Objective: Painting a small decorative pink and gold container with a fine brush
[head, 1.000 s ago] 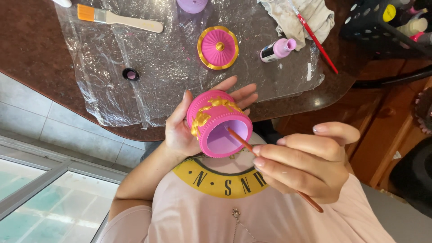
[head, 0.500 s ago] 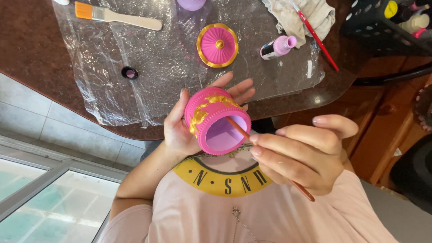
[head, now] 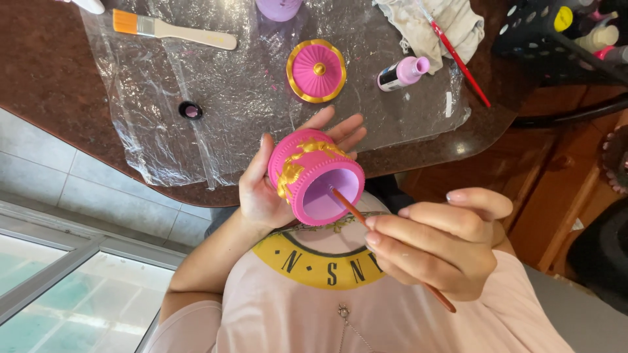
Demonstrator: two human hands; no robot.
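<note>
Across the top of the view, the dark brown desk runs with a rounded near edge, and a crinkled sheet of clear plastic film covers most of its middle. At the desk's far right corner stands a dark perforated basket of paint bottles, and beside it, on the film's far edge, lies a crumpled stained rag with a red-handled brush slanting across it.

Off the desk's near edge, above the person's lap, the left hand cradles a pink jar with gold relief trim, tilted on its side so that its lilac inside faces the camera; the grip is a loose open cup, palm behind the jar and fingers spread past its far side. The right hand has a closed pinch grip on a thin brown-handled paintbrush, whose tip reaches inside the jar's mouth.

On the film near the far edge rests the jar's pink lid with a gold rim and knob, with a small lilac paint bottle lying on its side just right of it. A flat brush with orange bristles lies toward the far left corner, and a small black bottle cap sits nearer the left edge.
</note>
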